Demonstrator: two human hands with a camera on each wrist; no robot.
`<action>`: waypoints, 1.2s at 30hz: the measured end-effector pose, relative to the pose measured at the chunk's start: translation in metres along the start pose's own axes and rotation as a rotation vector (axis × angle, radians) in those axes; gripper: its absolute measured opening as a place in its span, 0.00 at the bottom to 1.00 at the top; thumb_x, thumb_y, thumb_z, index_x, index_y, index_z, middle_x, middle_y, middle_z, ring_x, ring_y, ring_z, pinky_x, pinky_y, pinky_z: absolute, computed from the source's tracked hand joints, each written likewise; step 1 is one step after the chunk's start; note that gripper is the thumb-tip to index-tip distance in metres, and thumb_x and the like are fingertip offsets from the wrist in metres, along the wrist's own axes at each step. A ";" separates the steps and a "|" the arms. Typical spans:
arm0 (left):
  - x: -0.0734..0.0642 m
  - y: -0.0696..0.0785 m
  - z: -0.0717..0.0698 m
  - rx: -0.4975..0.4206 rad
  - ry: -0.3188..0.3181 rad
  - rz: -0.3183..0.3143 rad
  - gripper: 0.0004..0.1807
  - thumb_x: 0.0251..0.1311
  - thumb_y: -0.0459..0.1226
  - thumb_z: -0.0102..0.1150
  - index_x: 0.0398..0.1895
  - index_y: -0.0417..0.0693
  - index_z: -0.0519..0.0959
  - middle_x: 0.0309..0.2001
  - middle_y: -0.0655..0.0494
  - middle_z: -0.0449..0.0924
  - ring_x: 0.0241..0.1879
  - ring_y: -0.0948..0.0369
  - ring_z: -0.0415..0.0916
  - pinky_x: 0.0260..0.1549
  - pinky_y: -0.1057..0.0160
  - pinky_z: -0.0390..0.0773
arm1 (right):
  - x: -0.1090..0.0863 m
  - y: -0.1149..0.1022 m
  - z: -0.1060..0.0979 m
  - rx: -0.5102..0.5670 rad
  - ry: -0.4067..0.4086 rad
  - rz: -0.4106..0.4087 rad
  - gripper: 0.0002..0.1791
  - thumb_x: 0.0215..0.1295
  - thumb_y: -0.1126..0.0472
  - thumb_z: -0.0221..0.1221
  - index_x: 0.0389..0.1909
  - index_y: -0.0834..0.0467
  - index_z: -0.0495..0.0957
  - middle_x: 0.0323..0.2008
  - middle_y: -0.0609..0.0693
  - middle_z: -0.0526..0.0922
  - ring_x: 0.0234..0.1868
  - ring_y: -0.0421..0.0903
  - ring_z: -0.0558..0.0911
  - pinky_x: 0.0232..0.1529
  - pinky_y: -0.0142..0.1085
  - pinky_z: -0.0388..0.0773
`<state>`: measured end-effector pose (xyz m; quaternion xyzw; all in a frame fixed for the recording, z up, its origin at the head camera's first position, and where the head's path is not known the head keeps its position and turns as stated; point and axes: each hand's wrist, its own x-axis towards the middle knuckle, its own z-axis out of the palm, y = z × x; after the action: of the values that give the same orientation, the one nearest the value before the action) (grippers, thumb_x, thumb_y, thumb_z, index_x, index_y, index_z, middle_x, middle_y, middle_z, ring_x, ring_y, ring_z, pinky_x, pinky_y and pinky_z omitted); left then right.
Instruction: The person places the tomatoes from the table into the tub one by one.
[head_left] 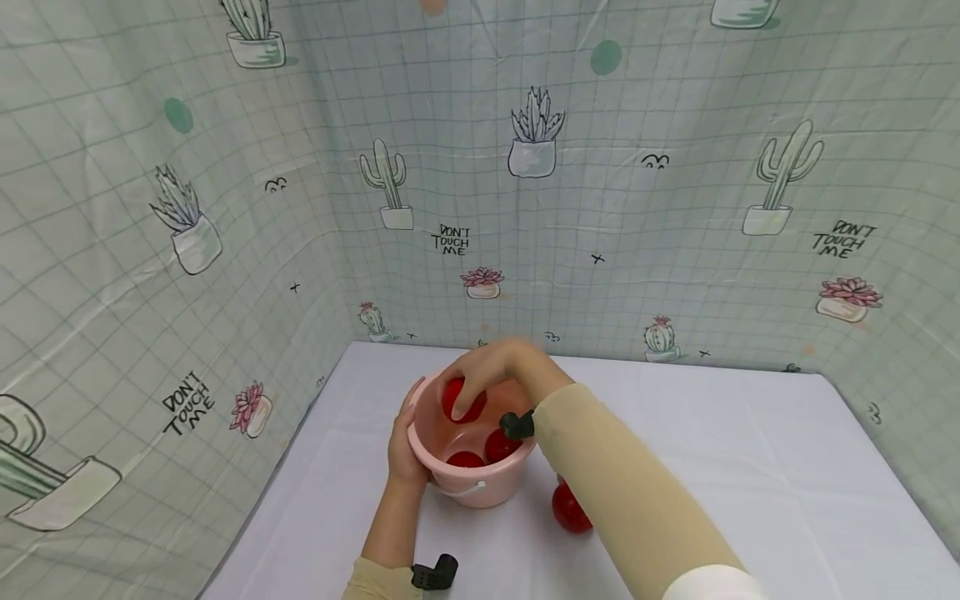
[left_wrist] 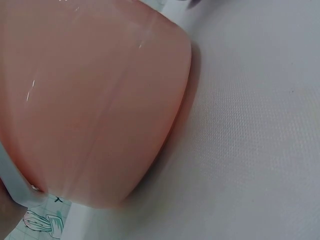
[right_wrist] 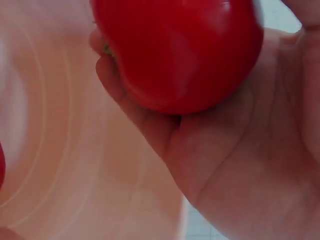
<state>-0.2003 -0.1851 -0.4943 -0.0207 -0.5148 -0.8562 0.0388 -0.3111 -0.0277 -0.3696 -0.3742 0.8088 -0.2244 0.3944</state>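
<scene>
Apparently to steady it, the left hand (head_left: 406, 443) holds a round pink plastic bucket (head_left: 492, 494) at its side while the right hand (head_left: 489, 363) grips a glossy, round red fruit (right_wrist: 185, 55) inside, near two similar fruits (head_left: 465, 459), a fourth fruit (head_left: 571, 510) lying outside.

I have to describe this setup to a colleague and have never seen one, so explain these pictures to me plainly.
There is no machine here, just a person's bare hands. The large picture comes from a head-worn camera looking forward and down; the other two come from a small black camera on each wrist. The left hand holds the side of a pink bucket, which stands on a white surface. The right hand grips a red fruit at the bucket's opening. Two more red fruits lie inside, and a fourth red fruit lies outside, partly hidden by the right sleeve.
</scene>
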 end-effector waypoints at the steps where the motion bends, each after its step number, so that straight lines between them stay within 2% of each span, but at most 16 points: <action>1: 0.000 0.000 0.000 -0.002 0.002 -0.002 0.29 0.71 0.44 0.30 0.75 0.61 0.58 0.74 0.60 0.61 0.73 0.59 0.56 0.73 0.49 0.58 | 0.003 0.000 0.002 0.005 -0.021 0.011 0.29 0.51 0.48 0.70 0.57 0.43 0.77 0.51 0.40 0.79 0.57 0.43 0.74 0.56 0.41 0.77; 5: -0.001 0.000 0.001 0.008 0.011 -0.006 0.28 0.71 0.44 0.32 0.75 0.61 0.59 0.74 0.60 0.61 0.73 0.59 0.56 0.72 0.51 0.60 | 0.012 0.001 0.010 0.046 -0.088 0.036 0.27 0.53 0.49 0.71 0.55 0.48 0.78 0.51 0.43 0.79 0.58 0.45 0.72 0.58 0.44 0.77; 9: 0.000 -0.001 0.001 0.020 0.014 -0.010 0.28 0.72 0.44 0.31 0.75 0.61 0.58 0.74 0.60 0.60 0.73 0.59 0.56 0.71 0.55 0.62 | 0.017 0.003 0.018 0.153 -0.105 0.109 0.27 0.51 0.50 0.72 0.53 0.48 0.78 0.52 0.44 0.78 0.59 0.46 0.71 0.60 0.48 0.77; 14: 0.001 -0.001 0.000 0.002 0.022 -0.006 0.29 0.71 0.43 0.28 0.75 0.59 0.59 0.74 0.60 0.60 0.73 0.60 0.56 0.73 0.54 0.57 | 0.020 0.005 0.021 0.139 -0.160 0.081 0.26 0.58 0.52 0.68 0.56 0.56 0.79 0.51 0.46 0.81 0.57 0.45 0.77 0.61 0.43 0.77; 18: 0.001 -0.002 0.000 0.019 0.036 0.006 0.29 0.71 0.43 0.27 0.75 0.59 0.59 0.74 0.60 0.60 0.73 0.61 0.56 0.74 0.53 0.55 | 0.021 0.007 0.020 0.149 -0.171 0.083 0.27 0.60 0.55 0.67 0.60 0.58 0.77 0.51 0.45 0.81 0.57 0.45 0.77 0.64 0.44 0.74; 22: 0.001 -0.002 0.000 0.008 0.034 0.011 0.29 0.71 0.42 0.27 0.75 0.58 0.59 0.75 0.59 0.59 0.73 0.61 0.56 0.74 0.53 0.55 | 0.020 0.007 0.020 0.131 -0.182 0.080 0.25 0.62 0.56 0.65 0.60 0.57 0.78 0.50 0.46 0.81 0.57 0.48 0.75 0.65 0.49 0.73; 28: 0.000 0.000 0.001 -0.012 0.021 0.005 0.30 0.71 0.43 0.27 0.76 0.57 0.58 0.75 0.58 0.58 0.73 0.61 0.56 0.74 0.54 0.54 | 0.014 0.003 0.017 0.007 -0.137 0.040 0.27 0.62 0.52 0.65 0.63 0.50 0.76 0.57 0.42 0.78 0.60 0.43 0.70 0.62 0.41 0.75; 31: 0.000 0.000 0.001 -0.017 0.022 0.001 0.30 0.71 0.43 0.27 0.76 0.57 0.58 0.75 0.59 0.59 0.72 0.62 0.57 0.74 0.55 0.55 | 0.005 0.001 0.012 -0.021 -0.103 0.029 0.27 0.60 0.47 0.65 0.62 0.44 0.77 0.60 0.40 0.76 0.62 0.42 0.68 0.63 0.41 0.73; 36: -0.001 0.001 0.002 -0.032 0.013 0.003 0.29 0.71 0.43 0.28 0.75 0.57 0.58 0.74 0.59 0.61 0.72 0.61 0.58 0.74 0.52 0.54 | -0.016 0.002 0.003 -0.101 -0.050 -0.063 0.27 0.64 0.43 0.61 0.64 0.42 0.74 0.63 0.38 0.75 0.67 0.41 0.69 0.68 0.44 0.68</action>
<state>-0.1992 -0.1840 -0.4930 -0.0164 -0.5006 -0.8644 0.0434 -0.3028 -0.0145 -0.3649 -0.4245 0.7967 -0.1863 0.3878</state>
